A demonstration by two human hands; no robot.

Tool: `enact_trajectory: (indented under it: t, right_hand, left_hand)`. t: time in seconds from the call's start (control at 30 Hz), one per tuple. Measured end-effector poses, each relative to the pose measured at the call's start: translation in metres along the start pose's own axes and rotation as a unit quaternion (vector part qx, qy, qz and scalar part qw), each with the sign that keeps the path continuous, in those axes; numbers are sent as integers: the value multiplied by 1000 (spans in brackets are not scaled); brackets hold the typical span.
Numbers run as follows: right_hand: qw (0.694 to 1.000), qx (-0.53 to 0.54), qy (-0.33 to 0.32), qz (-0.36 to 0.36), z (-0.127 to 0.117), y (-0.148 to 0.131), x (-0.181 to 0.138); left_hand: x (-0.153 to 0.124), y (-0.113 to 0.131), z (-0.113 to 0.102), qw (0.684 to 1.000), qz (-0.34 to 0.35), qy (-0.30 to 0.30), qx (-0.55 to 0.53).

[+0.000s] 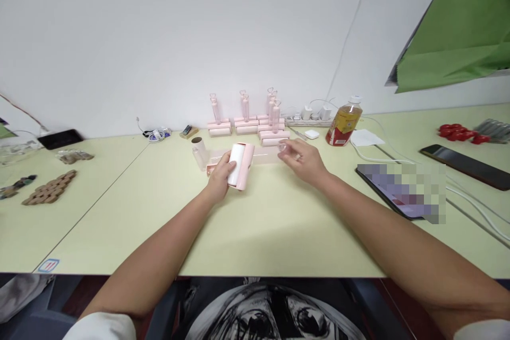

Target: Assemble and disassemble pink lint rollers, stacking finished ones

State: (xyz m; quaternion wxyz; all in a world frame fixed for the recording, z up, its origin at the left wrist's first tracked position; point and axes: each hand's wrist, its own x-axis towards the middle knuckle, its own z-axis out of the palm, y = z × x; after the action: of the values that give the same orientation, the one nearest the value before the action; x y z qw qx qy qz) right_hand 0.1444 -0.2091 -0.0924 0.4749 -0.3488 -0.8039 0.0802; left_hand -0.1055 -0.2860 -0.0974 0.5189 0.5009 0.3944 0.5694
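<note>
My left hand (220,178) is closed on a pink lint-roller case with a white roll (240,165) in it, resting on the pale green table (255,223). My right hand (305,159) pinches the end of a clear handle piece (266,155) that runs from the roller toward the right. Just left of the roller stand a small clear tube (197,158) and a cardboard core (198,144).
Several finished pink rollers (247,122) stand in a row by the wall. An amber bottle (344,122), a power strip (308,117), a tablet (402,191), a phone (466,166) and cables lie to the right. Brown pieces (50,188) lie at the left.
</note>
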Motion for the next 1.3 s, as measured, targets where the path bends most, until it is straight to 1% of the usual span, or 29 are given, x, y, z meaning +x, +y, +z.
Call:
enact_trajectory:
  t: [0.07,0.13,0.27,0.53,0.83,1.1,1.2,1.3]
  right_hand:
    - [997,26,-53,-47,5,-16,-6]
    - [994,42,-72,-76,9,-29,-11]
    - [988,46,-81,-121,13,-41,-17]
    - [982,43,-62,-173,15,-42,-17]
    - [983,10,-38,-178,16,-45,-18]
    - [979,-15,-20,-202,16,-46,-16]
    - [978,-42,-23,-202,16,-46,-16]
    - [980,-65,-41,-183,17,-46,-17]
  left_hand:
    - [-1,2,3,1000,-11,2,-19]
    - [-3,4,5,1000,-13,0,-25]
    - [-4,5,7,999,-14,2,-31]
    - [-3,5,7,999,-23,4,-23]
    - [-3,3,5,1000,-19,-1,-19]
    - [-4,5,7,1000,-23,5,-18]
    - [-3,3,6,1000,-19,11,-11]
    - [-2,-1,3,1000,-6,20,15]
